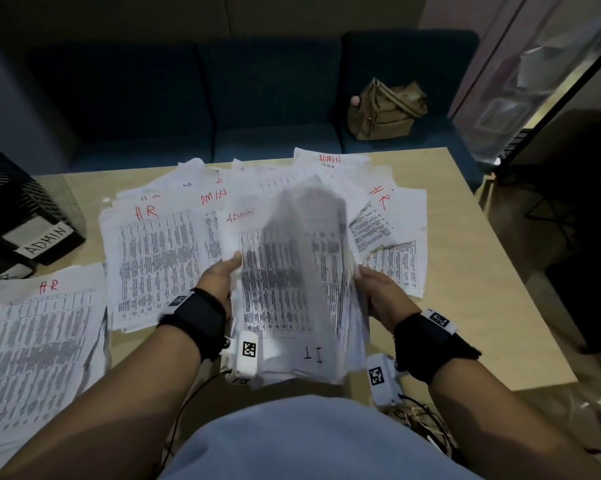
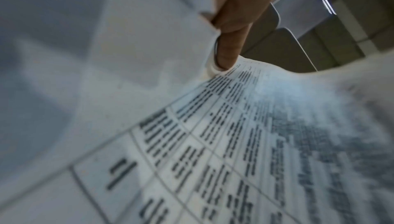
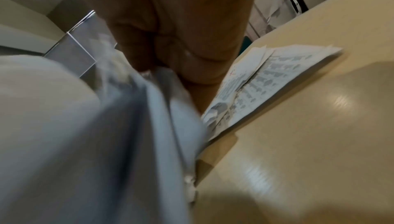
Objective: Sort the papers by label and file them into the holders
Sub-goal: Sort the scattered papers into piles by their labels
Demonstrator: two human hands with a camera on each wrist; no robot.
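At the centre of the head view, both hands hold a thick stack of papers above the table; the left hand grips its left edge, the right hand its right edge, and the stack is blurred, with "IT" written in black near its lower edge; spread on the table behind it lie loose sheets marked "H.R" and "ADMIN" in red, and at lower left a separate HR pile; at the left edge stands a black mesh holder with a white "ADMIN" label; a tan bag sits on a dark blue sofa at the top. Only the left wrist view shows the grip closely: a finger curls over the stack's edge and presses on a printed table of rows and columns, legible lines there though the text is blurred. Only the right wrist view shows the stack's right side edge-on, the fingers wrapped round it, and a few sheets lying flat at centre right.
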